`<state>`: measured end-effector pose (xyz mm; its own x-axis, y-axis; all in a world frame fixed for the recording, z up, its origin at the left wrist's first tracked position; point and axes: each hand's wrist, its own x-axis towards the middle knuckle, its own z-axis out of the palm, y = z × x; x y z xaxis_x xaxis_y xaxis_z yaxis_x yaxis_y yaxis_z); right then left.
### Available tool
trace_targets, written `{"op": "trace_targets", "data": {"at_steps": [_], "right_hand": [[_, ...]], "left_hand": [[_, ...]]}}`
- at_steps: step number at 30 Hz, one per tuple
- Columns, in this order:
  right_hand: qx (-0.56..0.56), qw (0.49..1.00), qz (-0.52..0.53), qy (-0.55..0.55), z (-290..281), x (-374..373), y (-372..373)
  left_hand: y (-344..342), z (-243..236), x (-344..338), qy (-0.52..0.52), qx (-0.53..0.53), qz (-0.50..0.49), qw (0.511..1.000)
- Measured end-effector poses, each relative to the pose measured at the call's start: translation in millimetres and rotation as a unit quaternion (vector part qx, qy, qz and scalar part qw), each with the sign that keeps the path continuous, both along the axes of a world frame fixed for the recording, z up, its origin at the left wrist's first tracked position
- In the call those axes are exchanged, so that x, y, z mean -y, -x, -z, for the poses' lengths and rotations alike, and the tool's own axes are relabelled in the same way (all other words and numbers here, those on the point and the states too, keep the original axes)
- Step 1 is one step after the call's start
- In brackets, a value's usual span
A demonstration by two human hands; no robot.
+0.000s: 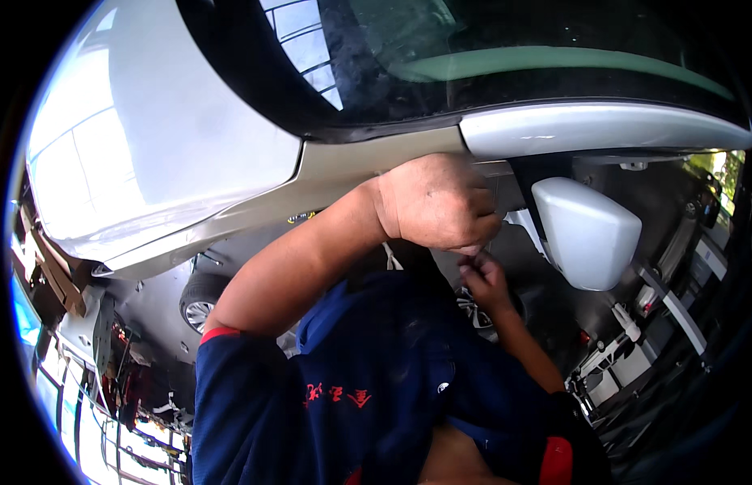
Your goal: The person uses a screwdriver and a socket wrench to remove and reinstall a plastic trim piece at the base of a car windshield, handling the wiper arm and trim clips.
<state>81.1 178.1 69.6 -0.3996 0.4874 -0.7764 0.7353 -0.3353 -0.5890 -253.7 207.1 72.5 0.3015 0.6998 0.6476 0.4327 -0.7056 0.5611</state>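
At the far left the silver body panel (166, 145) of a car curved across the view, with a wheel (200, 303) showing below it and workshop clutter beyond. The dark windscreen (473, 48) ran along the top.

The person's left forearm rose from a navy sleeve with a red cuff. The left hand (436, 202) was clenched into a tight fist, knuckles outward, pressed near the seam where the panel met the front pillar. Whatever it gripped was hidden inside the fist.

Just beneath it, the right hand (482, 283) reached upward, its fingertips (471, 263) gathered close under the heel of the left fist. It may have been pinching something small, but I could not tell whether it held anything.

Right of both hands hung the silver side mirror (586, 234) on its dark mount (531, 174), with a pale sliver of trim (517, 218) beside it. The work sat there, at the corner between pillar and mirror mount, both hands touching or nearly touching one another.

As a judgement, the step in hand was close, two-handed fitting or pulling at that corner. The left hand supplied the force while the right guided from below. The next move there would call for a steady grip and small, careful finger work, since the painted panel and mirror housing lay just beside the hands.
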Motion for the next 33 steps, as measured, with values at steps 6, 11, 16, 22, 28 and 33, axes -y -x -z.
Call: {"op": "trace_targets", "data": {"at_steps": [6, 11, 16, 22, 28, 33], "right_hand": [[-0.195, 0.949, 0.080, -0.235, -54, -58, 134], [-0.140, 0.933, 0.008, -0.330, -55, -67, 185], [-0.074, 0.931, -0.034, -0.356, -53, -77, 202], [-0.096, 0.937, -0.008, -0.335, -55, -79, 212], [-0.119, 0.940, 0.001, -0.320, -52, -81, 212], [-0.128, 0.939, 0.011, -0.318, -49, -79, 205]], "left_hand": [[0, 6, 7, -0.060, 0.106, -0.044, 0.992], [21, 9, 50, -0.017, 0.044, -0.164, 0.985], [24, 9, 62, 0.015, 0.063, -0.212, 0.975], [16, 19, 45, -0.012, 0.055, -0.207, 0.977], [20, 15, 41, -0.001, 0.100, -0.211, 0.972], [22, 10, 47, 0.016, 0.085, -0.202, 0.976]]}}
